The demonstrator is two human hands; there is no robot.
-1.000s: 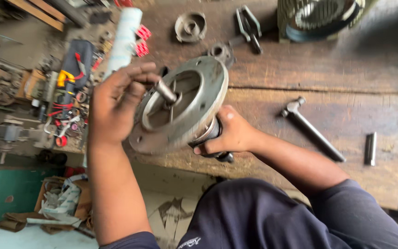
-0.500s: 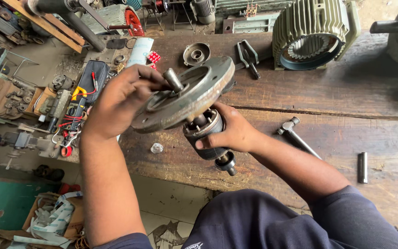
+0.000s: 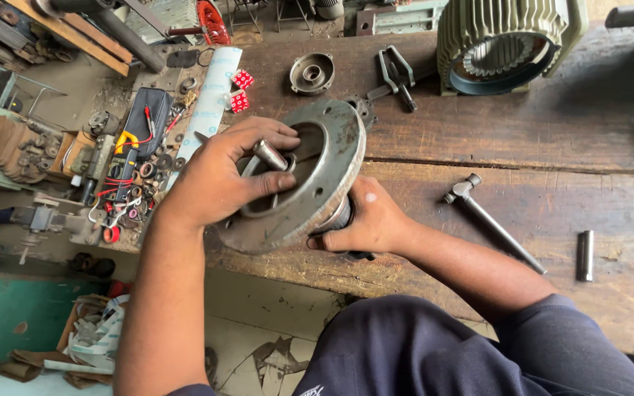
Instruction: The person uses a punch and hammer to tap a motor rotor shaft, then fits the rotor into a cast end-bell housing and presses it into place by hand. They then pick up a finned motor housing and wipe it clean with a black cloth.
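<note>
A round grey metal motor end cover (image 3: 324, 176) with a steel shaft (image 3: 269, 155) through its middle is held up over the near edge of a worn wooden workbench (image 3: 522, 147). My left hand (image 3: 221, 176) grips the cover's left rim, with the thumb and fingers by the shaft. Under the cover on its right side, my right hand (image 3: 365, 220) holds the rotor part that the cover mostly hides.
On the bench lie a hammer (image 3: 489, 220), a short dark metal cylinder (image 3: 585, 255), a ribbed green motor housing (image 3: 504, 44), a small round end cap (image 3: 311, 73) and a puller tool (image 3: 396, 73). A cluttered tool tray (image 3: 130, 169) sits at the left.
The cover and shaft have tilted and come lower toward the bench's near edge. Both hands kept their grip; my left fingers shifted around the shaft.
</note>
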